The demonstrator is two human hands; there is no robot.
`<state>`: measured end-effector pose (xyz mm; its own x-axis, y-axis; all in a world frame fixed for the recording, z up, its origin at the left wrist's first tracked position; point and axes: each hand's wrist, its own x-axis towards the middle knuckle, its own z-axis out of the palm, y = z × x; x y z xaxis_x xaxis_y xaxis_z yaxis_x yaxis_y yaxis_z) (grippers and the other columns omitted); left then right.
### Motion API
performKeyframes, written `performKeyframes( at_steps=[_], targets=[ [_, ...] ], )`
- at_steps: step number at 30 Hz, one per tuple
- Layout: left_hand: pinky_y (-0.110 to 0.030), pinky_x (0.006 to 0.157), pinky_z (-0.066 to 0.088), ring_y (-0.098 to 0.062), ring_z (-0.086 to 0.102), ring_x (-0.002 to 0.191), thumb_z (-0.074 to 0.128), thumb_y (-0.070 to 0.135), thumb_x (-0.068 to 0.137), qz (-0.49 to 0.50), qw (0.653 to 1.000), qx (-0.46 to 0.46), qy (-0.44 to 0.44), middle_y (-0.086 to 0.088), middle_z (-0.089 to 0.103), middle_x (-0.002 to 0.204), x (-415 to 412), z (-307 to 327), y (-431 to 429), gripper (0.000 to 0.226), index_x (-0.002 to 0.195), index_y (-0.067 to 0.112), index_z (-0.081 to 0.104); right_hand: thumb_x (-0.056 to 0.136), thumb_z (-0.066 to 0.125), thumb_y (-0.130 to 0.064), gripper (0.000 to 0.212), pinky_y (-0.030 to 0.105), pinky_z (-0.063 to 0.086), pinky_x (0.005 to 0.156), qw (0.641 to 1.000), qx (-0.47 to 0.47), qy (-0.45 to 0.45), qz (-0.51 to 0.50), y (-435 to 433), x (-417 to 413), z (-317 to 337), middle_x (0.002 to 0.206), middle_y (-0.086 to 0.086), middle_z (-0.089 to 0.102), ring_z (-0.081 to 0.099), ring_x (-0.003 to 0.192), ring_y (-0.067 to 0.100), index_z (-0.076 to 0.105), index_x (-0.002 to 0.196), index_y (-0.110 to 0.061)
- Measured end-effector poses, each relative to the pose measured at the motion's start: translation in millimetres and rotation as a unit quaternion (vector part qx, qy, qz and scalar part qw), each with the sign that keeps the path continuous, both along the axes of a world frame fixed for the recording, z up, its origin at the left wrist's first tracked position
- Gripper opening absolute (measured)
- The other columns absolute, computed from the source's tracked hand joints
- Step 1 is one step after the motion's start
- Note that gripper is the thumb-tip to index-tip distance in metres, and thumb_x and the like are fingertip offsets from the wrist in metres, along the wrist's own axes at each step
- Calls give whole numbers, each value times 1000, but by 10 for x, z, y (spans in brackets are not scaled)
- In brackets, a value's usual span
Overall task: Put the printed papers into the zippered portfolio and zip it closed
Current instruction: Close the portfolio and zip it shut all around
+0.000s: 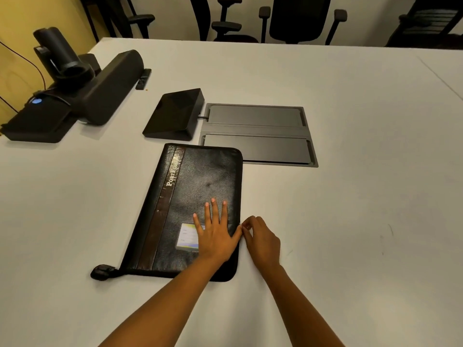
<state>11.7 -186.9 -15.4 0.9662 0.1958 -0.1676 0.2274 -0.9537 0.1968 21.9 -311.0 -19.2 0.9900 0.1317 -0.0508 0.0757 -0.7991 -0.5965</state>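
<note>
A black leather zippered portfolio [195,186] lies folded shut on the white table, with a brown stripe, gold lettering and a small card window on its cover. My left hand [215,234] rests flat on the cover near the right edge, fingers straight and spread. My right hand [260,236] sits just off the portfolio's right edge, its thumb and fingers pinched together at the zipper line; the zipper pull itself is too small to make out. A black strap tab [102,271] sticks out at the near left corner. No printed papers are visible.
A black wedge-shaped device [175,116] and a grey recessed cable hatch [258,134] lie just beyond the portfolio. A black speaker bar with a camera [75,88] stands at the far left. Office chairs [298,18] line the far table edge.
</note>
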Motion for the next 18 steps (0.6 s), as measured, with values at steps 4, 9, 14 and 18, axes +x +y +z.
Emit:
performKeyframes(
  at_steps=[4, 9, 14, 18],
  targets=[
    [-57, 114, -9, -29, -10, 146, 23, 61, 91, 5, 1000, 18, -9, -12, -12, 158, -1, -25, -42, 78, 147, 20, -12, 94, 48, -37, 15, 18, 42, 63, 995, 52, -8, -84, 37, 103, -31, 96, -10, 65, 60, 80, 8, 58, 94, -25],
    [-62, 109, 22, -34, 29, 140, 28, 56, 85, 10, 998, 58, -1, -16, 27, 153, -119, 53, -136, 73, 146, 16, 26, 92, 54, -30, 13, 21, 41, 66, 976, 108, 15, -187, 215, 584, 26, 101, -4, 68, 62, 83, 12, 61, 97, -21],
    [-60, 100, 37, -32, 49, 128, 28, 54, 77, 10, 999, 49, -14, -16, 48, 141, -156, 69, -128, 73, 134, 14, 50, 91, 56, -30, 13, 25, 43, 70, 979, 122, 5, -166, 210, 918, 2, 103, -2, 67, 63, 89, 18, 62, 98, -20],
    [-56, 113, 17, -32, 25, 142, 32, 50, 74, 7, 1000, 8, -19, -17, 25, 153, 1, 55, -136, 77, 142, 13, 37, 89, 59, -31, 15, 24, 45, 69, 977, 146, -39, -147, 123, 911, -108, 100, 0, 67, 61, 85, 13, 64, 96, -19]
  ],
)
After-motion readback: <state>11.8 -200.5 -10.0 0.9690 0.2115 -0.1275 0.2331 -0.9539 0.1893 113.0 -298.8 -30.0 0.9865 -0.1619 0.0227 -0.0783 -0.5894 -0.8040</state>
